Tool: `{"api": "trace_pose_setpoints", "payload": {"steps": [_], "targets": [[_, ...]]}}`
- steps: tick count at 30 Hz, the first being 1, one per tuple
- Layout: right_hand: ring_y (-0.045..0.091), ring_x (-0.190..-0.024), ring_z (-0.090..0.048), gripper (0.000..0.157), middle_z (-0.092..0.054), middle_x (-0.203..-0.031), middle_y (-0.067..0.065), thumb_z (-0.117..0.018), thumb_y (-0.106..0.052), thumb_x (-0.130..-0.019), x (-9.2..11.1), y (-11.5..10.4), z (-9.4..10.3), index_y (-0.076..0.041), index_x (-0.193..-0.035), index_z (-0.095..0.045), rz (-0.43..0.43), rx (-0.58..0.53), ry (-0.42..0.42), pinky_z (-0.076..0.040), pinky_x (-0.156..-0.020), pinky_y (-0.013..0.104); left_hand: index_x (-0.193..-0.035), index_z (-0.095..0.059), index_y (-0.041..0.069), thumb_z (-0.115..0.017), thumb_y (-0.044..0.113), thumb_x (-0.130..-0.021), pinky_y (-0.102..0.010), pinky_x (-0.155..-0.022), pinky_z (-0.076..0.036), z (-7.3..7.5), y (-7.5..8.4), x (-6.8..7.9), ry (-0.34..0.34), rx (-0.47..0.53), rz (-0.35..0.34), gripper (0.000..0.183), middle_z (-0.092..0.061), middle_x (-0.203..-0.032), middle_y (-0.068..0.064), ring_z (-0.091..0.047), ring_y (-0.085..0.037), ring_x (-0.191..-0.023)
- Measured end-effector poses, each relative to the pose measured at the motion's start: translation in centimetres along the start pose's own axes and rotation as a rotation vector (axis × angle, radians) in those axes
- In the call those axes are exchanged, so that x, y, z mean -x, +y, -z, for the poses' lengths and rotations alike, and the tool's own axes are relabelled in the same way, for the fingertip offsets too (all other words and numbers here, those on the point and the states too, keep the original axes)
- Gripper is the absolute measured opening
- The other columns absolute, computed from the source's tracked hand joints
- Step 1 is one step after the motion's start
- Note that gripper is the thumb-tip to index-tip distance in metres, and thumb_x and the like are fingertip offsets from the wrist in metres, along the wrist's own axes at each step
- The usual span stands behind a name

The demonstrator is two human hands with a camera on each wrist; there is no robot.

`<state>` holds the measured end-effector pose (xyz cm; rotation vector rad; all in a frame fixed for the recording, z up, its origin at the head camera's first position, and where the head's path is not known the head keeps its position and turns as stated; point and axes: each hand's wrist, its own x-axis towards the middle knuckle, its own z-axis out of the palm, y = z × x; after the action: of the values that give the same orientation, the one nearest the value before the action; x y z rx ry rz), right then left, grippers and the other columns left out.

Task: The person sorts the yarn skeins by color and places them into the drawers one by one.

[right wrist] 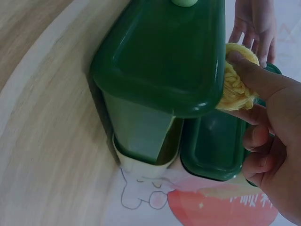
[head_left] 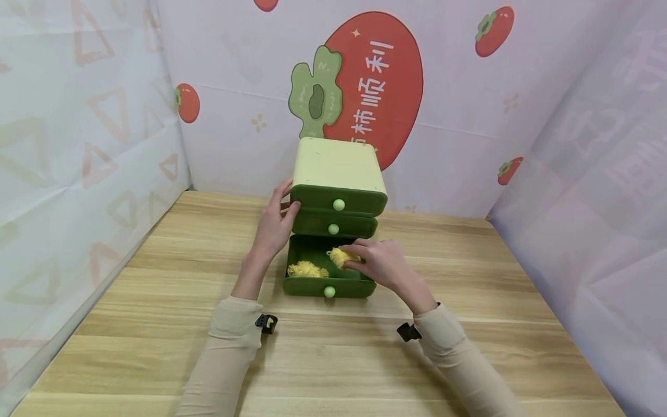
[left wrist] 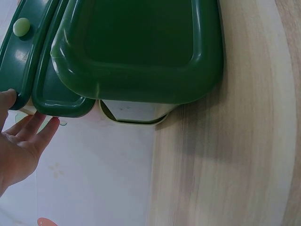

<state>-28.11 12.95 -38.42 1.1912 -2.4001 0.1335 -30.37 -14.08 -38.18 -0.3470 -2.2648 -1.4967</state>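
A small drawer cabinet [head_left: 339, 165] with a cream top and green drawer fronts stands at the back of the table. Its bottom drawer [head_left: 304, 286] is pulled out; the two drawers above look closed. My right hand [head_left: 383, 263] pinches a bundle of yellow yarn [right wrist: 236, 84] between thumb and fingers, over the right part of the open drawer. Another yellow yarn bundle [head_left: 307, 270] lies in that drawer's left front corner. Against the cabinet's left side, by the upper drawers, my left hand [head_left: 274, 223] rests with its fingers extended, thumb at the top drawer's front edge.
The cabinet stands on a wood-grain table [head_left: 333, 359]. Behind it hangs a white backdrop [head_left: 234, 150] with red fruit prints, and white printed sheets flank the table on both sides. Pale green round knobs [head_left: 329, 292] stick out from the drawer fronts.
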Motion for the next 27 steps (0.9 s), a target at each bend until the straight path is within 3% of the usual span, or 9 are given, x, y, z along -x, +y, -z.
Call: {"api": "trace_pose_setpoints", "payload": {"steps": [6,14,27], "targets": [[0.004,-0.051,-0.055,0.038,-0.074,-0.095,-0.010,-0.072,-0.049,-0.086,-0.8,-0.5,-0.8,-0.031,-0.119,-0.074,-0.057,0.024,-0.091,-0.020,-0.038,0.019,-0.156,-0.029,0.034,-0.049,0.035,-0.104,-0.048,-0.106,-0.049,-0.1,0.0,0.1,-0.004,0.005,0.004,0.055,-0.040,-0.157,-0.009,-0.057,-0.034,-0.126],[0.010,-0.066,-0.063,0.048,-0.074,-0.109,-0.006,-0.069,-0.056,-0.086,-1.3,-0.9,-1.3,-0.031,-0.126,-0.069,-0.174,-0.024,-0.237,-0.024,-0.041,0.023,-0.156,-0.029,0.033,-0.049,0.035,-0.104,-0.048,-0.106,-0.049,-0.2,-0.1,0.0,-0.001,0.009,0.008,0.055,-0.040,-0.156,-0.008,-0.057,-0.034,-0.126],[0.013,-0.062,-0.061,0.045,-0.071,-0.115,-0.003,-0.070,-0.053,-0.088,-1.2,-1.1,-1.3,-0.027,-0.125,-0.069,-0.244,-0.086,-0.243,-0.028,-0.041,0.025,-0.156,-0.029,0.034,-0.050,0.033,-0.105,-0.049,-0.107,-0.048,-0.1,0.2,0.0,0.004,0.007,0.011,0.055,-0.041,-0.156,-0.009,-0.056,-0.035,-0.127]]}}
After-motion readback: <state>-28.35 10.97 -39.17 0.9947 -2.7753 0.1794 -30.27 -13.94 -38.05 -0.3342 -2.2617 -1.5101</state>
